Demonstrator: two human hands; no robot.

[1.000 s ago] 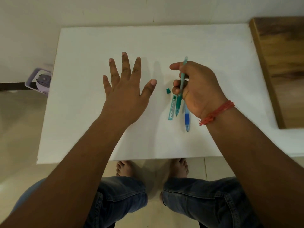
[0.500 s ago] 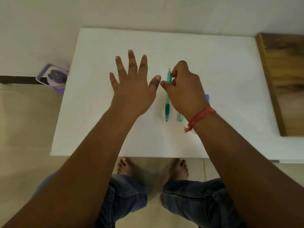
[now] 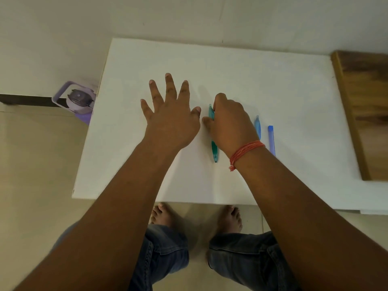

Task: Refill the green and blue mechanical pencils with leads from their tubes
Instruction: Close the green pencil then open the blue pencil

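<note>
**Green pencil set down flat, right hand on top of it**

Lowered from the upright hold of a second ago, the green pencil [image 3: 214, 147] now lies flat on the white table [image 3: 273, 80], and the blue pencil [image 3: 257, 127] and blue lead tube [image 3: 271, 139] have come into sight to the right of the wrist. The right hand [image 3: 230, 124] rests over the upper half of the green pencil, fingers curled down around it and the thumb against its left side; whether it pinches the barrel or merely touches it, I cannot tell. The left hand [image 3: 172, 118] lies spread flat on the table just beside it, fingers straight, holding nothing.

All three pieces lie parallel, long axes running away from the person, tips toward the near edge. The blue pencil sits just right of the right hand, the tube just beyond it, so the right hand is much the nearer for either. The green tube is hidden.

Both pencils are slim translucent plastic with darker grip sections, likely to roll; the tube is a flat-sided stick. A red thread band [image 3: 244, 153] circles the right wrist.
</note>
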